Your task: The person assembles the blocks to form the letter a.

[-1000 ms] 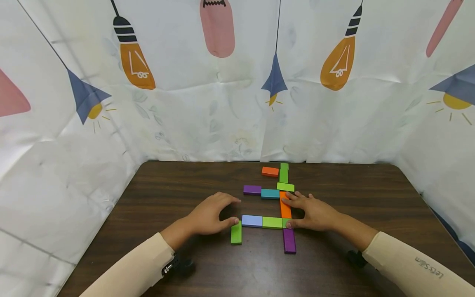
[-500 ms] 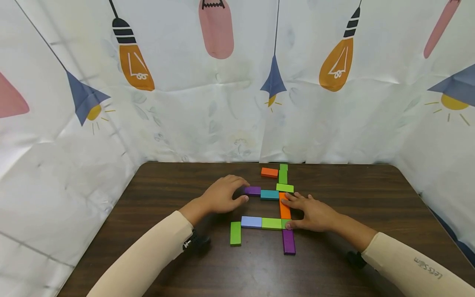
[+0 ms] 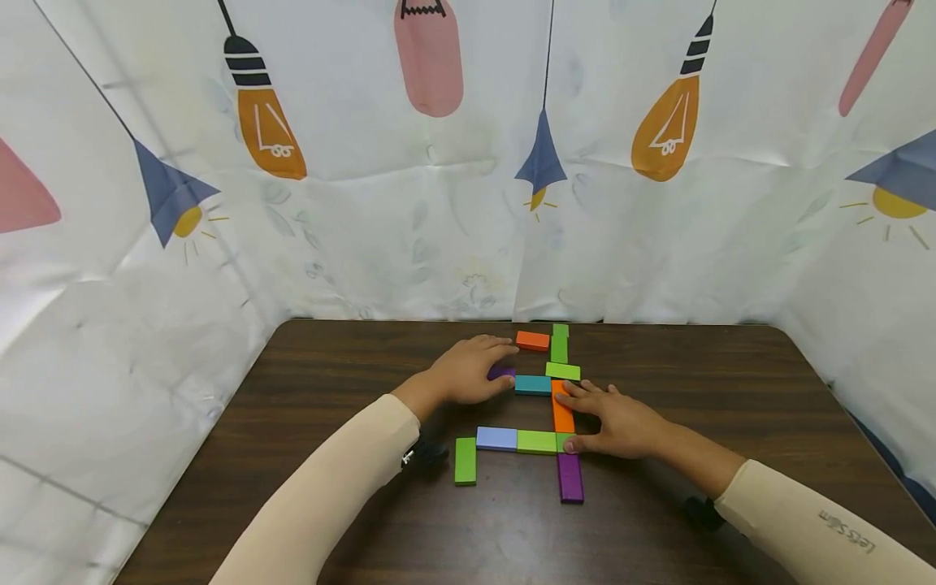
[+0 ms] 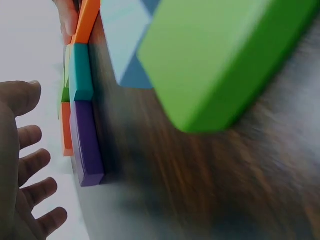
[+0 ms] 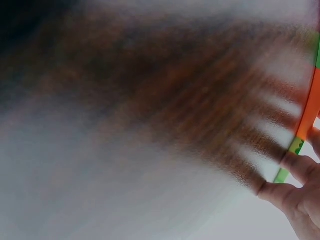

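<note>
In the head view my left hand (image 3: pixel 471 370) is over the far-left purple block (image 3: pixel 501 373), partly covering it, fingers spread and relaxed. The left wrist view shows the fingers apart from this purple block (image 4: pixel 86 142), which lies end to end with a teal block (image 4: pixel 81 72). My right hand (image 3: pixel 613 419) rests beside the orange block (image 3: pixel 562 416), its fingertips on that block and its thumb at a small green block (image 3: pixel 561 438). Below the thumb lies a second purple block (image 3: pixel 570 479). The right wrist view shows the fingers spread out nearly straight.
A light blue block (image 3: pixel 496 439) and a lime block (image 3: pixel 537 442) form a row, with a green block (image 3: pixel 465 461) at its left end. Further back lie a red-orange block (image 3: pixel 533 340) and several green ones (image 3: pixel 559 349). A printed curtain (image 3: pixel 366 244) hangs behind the dark table (image 3: pixel 695 366).
My left hand has moved away from the green block at the row's left end, up and to the right, to the far purple block. My right hand has stayed in place.
</note>
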Available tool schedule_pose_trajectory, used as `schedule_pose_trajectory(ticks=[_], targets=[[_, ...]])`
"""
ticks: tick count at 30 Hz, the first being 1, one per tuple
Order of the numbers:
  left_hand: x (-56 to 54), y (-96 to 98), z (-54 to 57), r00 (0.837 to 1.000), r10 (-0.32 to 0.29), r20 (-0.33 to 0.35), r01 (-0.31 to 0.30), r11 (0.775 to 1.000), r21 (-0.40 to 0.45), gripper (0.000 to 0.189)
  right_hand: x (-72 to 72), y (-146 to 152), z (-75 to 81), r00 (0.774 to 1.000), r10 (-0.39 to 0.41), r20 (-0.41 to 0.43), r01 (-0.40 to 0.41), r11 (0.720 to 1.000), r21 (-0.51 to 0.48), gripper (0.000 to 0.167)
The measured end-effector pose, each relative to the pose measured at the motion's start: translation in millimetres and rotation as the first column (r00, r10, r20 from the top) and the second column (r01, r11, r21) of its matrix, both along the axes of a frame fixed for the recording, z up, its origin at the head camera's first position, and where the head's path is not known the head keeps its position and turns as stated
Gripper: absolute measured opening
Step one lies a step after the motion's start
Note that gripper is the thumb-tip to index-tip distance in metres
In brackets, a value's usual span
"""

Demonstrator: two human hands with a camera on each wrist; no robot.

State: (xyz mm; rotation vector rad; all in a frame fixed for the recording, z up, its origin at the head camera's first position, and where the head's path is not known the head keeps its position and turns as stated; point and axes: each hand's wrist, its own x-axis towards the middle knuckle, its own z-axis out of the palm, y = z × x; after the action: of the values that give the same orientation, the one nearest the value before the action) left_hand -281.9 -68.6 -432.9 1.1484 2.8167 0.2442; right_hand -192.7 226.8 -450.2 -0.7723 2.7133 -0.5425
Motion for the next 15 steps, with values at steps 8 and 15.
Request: schedule_pose_trajectory(ticks=[8, 15], targets=[[-6.9, 17.2, 3.3, 0.998, 0.024, 0.061, -0.021, 0.999, -0.046, 0.063, 0.6, 0, -0.7, 1.0, 0.008, -0.001, -0.008, 1.0, -0.009, 0.089], [-13.2, 27.0, 1.1, 0.994, 0.057, 0.094, -0.053, 0.997, -0.052, 0.064, 0.2, 0, -0.4, 1.0, 0.004, 0.005, -0.004, 1.0, -0.006, 0.089]])
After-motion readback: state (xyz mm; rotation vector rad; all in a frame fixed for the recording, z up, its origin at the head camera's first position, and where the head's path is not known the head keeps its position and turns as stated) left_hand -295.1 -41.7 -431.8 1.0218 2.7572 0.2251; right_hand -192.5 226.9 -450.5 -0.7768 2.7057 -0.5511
